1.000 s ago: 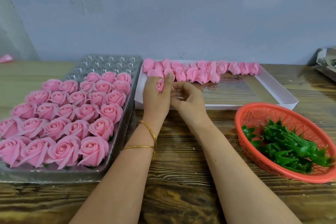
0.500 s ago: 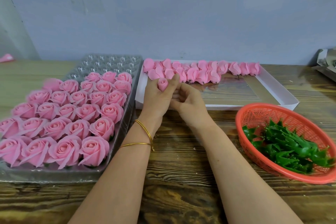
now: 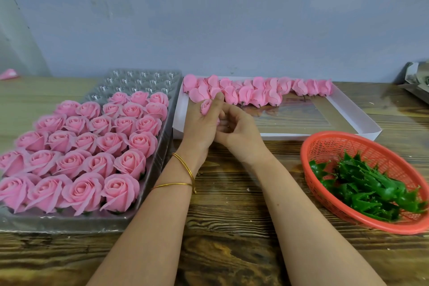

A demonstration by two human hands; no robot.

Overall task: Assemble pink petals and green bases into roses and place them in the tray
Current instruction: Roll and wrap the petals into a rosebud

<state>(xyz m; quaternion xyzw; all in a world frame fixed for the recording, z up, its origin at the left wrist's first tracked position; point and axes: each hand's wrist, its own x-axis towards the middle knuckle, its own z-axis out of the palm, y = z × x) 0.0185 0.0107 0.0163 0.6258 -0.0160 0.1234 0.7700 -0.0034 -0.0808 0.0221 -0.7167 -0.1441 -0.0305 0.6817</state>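
The left hand (image 3: 199, 127) is gripping a small pink petal bud (image 3: 206, 107) between thumb and fingers. The right hand (image 3: 239, 130) is curling against it, its grasp hidden. Behind them, a shallow white card box (image 3: 362, 123) is holding a row of soft pink petal heads (image 3: 257, 93). On the left, a clear plastic cell tray (image 3: 144, 79) is carrying finished pink roses (image 3: 92, 146). On the right, a red mesh basket (image 3: 325, 144) is holding spiky green bases (image 3: 366, 188) on the wooden bench (image 3: 232, 216).

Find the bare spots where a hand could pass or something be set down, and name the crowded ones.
Free: the empty cells of the tray behind the far roses; the floor of the white box in front of the petal row; the table between the forearms. Crowded: the tray's near rows of roses, the basket of green bases.
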